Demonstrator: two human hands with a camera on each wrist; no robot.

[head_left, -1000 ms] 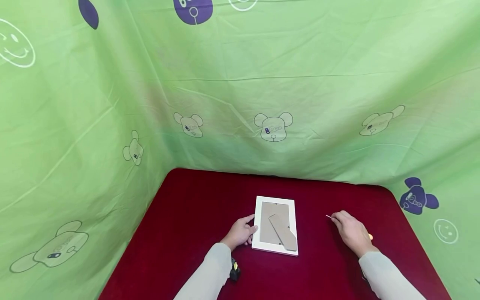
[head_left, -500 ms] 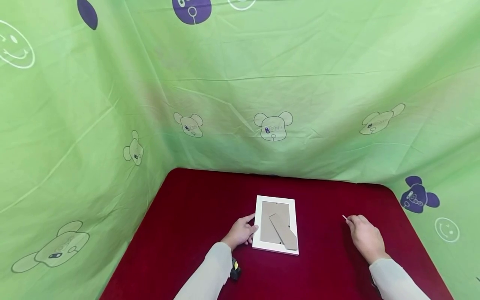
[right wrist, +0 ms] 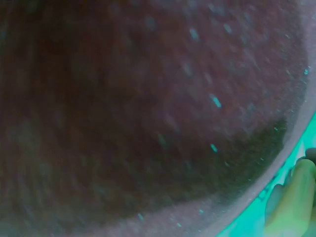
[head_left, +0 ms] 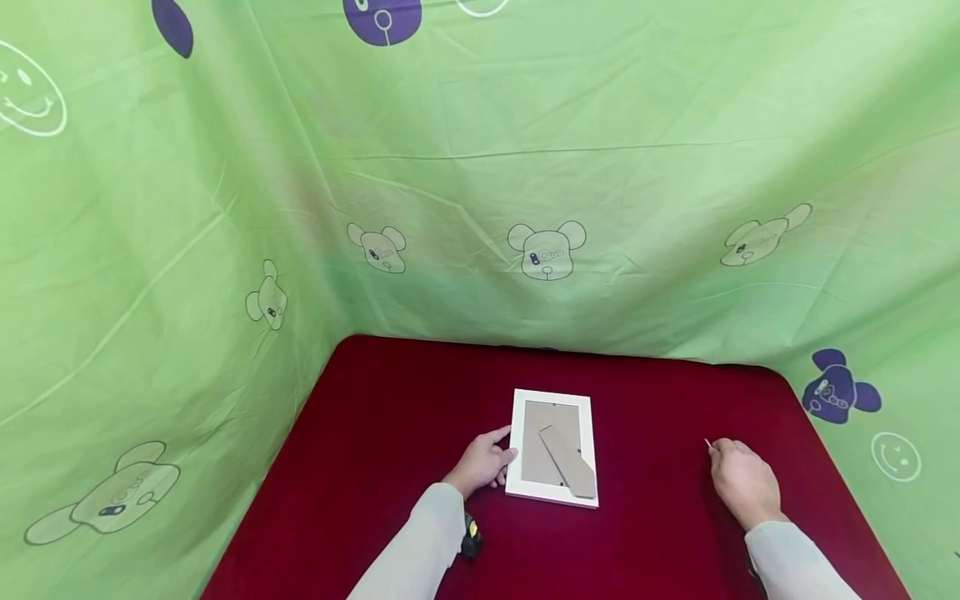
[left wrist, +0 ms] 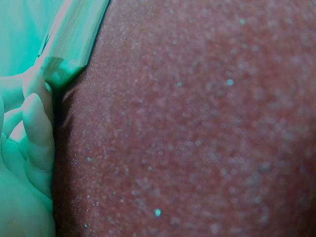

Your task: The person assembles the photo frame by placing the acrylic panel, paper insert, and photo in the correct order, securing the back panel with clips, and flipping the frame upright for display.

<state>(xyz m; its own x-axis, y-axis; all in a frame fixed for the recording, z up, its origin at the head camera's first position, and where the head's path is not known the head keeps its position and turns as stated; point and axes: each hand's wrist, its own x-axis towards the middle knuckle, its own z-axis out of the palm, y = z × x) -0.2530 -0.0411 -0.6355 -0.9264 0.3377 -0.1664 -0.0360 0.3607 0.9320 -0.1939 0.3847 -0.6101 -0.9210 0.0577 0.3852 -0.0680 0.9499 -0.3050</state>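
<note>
A white picture frame (head_left: 551, 496) lies face down, its brown backing board (head_left: 540, 467) and slanted easel leg (head_left: 573, 471) uppermost. Its left edge is in my left hand (head_left: 482, 464), thumb over the top of the border. The left wrist view catches the fingers (left wrist: 39, 128) at a corner of the frame (left wrist: 74, 39). Off to the right, my right hand (head_left: 744, 483) pinches a slim tool (head_left: 708, 443) with a thin pale shaft jutting out past the fingertips. A yellowish rounded part (right wrist: 296, 197) shows by the fingers in the right wrist view; the palm hides the rest.
Dark red cloth covers the table (head_left: 420, 392). Green printed fabric (head_left: 450, 192) rises behind it and along both sides. A black device with a yellow spot (head_left: 471, 533) sits at the left wrist.
My right hand has moved right and slightly nearer to me, away from the picture frame, with the slim tool in its fingers. The left hand and the frame have stayed put.
</note>
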